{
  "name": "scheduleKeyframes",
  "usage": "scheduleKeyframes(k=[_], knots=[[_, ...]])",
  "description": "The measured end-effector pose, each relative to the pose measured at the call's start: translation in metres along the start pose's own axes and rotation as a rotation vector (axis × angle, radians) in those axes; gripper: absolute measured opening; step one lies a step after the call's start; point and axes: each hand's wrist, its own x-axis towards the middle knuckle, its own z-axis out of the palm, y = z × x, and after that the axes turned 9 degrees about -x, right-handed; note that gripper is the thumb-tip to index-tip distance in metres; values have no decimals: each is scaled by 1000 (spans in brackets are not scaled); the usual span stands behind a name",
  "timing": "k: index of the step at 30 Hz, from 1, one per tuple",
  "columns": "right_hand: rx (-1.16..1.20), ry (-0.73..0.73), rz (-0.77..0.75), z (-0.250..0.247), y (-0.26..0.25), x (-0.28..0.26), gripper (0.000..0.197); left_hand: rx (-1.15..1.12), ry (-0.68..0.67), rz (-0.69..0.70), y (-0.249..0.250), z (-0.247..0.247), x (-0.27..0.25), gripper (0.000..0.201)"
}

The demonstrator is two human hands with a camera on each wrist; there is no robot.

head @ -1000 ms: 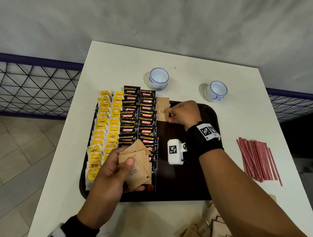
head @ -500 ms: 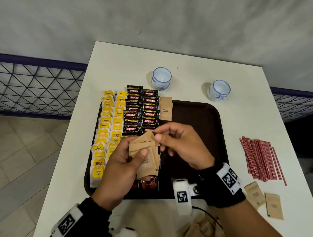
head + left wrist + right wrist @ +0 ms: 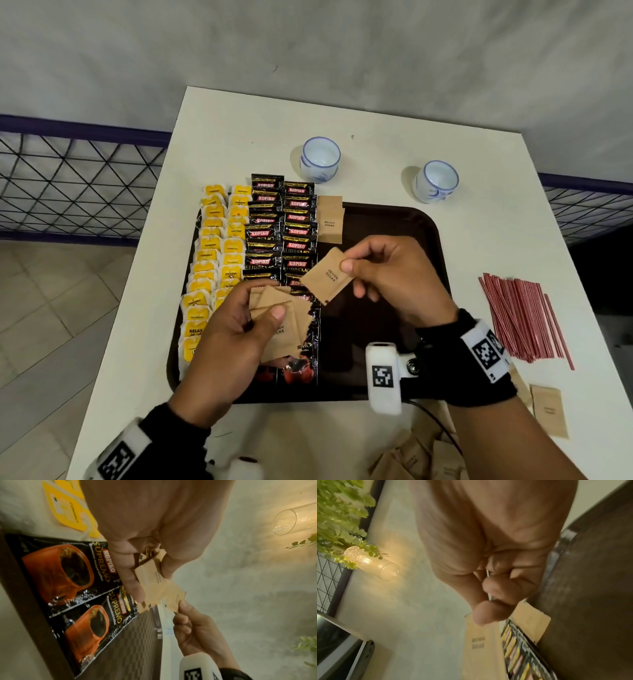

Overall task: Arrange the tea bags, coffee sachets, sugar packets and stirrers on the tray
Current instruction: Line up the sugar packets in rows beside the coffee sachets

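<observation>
Yellow paper tea bags (image 3: 212,260) fill two columns at the left of the dark brown plastic tray (image 3: 411,222), with black foil coffee sachets (image 3: 281,222) beside them: both look done. Left hand (image 3: 226,335) has its grip around a fan of flat kraft-paper sugar packets (image 3: 281,329); one laid packet (image 3: 330,219) starts a column. Right hand (image 3: 394,274) pinches a single brown sugar packet (image 3: 327,275) above centre. Red thin stirrers (image 3: 524,318) lie untouched on the white table (image 3: 376,130), right.

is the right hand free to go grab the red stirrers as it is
Probably not yet: the right hand pinches a brown sugar packet. The red stirrers lie uncovered on the table to its right.
</observation>
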Motion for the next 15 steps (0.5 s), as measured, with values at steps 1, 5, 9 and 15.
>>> scheduleKeyframes(k=[1, 5, 9, 15], knots=[[-14, 15, 2, -4, 0, 0, 5, 21, -6, 13, 1, -3, -1, 25], [-112, -109, 2, -7, -7, -5, 5, 178, -131, 33, 3, -5, -8, 25], [-125, -269, -15, -1, -16, -13, 4, 270, -199, 47, 2, 5, -10, 32], [-131, -378, -16, -4, -16, -16, 2, 411, -274, 163, -1, 7, -11, 28]])
